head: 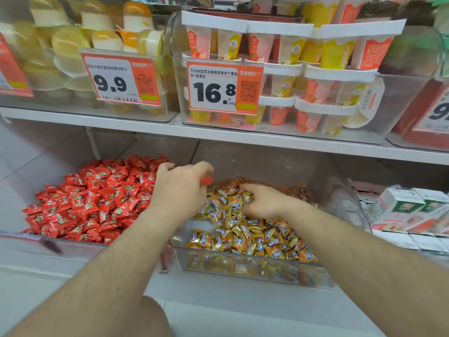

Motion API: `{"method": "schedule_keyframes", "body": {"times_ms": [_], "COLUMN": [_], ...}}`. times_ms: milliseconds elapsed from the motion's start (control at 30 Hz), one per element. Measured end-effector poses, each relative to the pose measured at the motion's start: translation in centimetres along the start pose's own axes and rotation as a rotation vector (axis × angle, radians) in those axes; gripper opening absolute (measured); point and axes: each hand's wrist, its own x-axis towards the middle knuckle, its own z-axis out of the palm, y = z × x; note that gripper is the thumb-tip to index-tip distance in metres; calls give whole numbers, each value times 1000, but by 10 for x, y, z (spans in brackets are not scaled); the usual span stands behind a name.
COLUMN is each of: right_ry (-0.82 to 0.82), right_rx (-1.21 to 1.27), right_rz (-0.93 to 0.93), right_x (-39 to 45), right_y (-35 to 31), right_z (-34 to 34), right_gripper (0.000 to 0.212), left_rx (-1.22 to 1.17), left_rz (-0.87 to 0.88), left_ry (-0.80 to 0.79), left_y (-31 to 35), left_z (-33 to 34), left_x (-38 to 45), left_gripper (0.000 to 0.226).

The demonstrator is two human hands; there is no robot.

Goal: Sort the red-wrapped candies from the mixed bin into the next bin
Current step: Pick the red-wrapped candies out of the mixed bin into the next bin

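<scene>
While the left hand (179, 188) is hovering over the wall between the two clear bins, its fingers are curling around a red candy (206, 180) — the piece is blurred, but it is showing at the fingertips. The right hand (264, 200) is lying in the mixed bin (345, 190), its fingers bent into the gold candies (243, 237); whether it is holding one, I cannot tell. Such a candy is probably very light and small, with a thin, smooth and crackling wrapper, so it is likely slipping easily; pinching the body, or one twisted end of the wrapper, seems the safest hold. Each red piece is looking like a small glossy pillow with a star-like print in the middle. Most of them are already piling up in the left bin (80, 244) — a big heap of red candies (97, 198).
</scene>
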Motion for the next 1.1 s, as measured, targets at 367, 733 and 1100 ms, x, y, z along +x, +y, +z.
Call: {"method": "schedule_keyframes", "body": {"times_ms": [367,733,1100], "right_ry": [-91,-399,40], "right_rx": [-25,-423,159], "right_rz": [-105,-196,311], "right_x": [42,26,36], "right_y": [-25,-24,4], "right_z": [7,26,-6], "right_gripper": [63,77,75], "left_rx": [-429,-367,-151], "left_rz": [-146,-157,-65], "left_ry": [105,56,50], "left_y": [-24,-20,-7], "left_z": [16,12,5], "left_x": [-9,-10,-9], "left_gripper": [32,35,29]}}
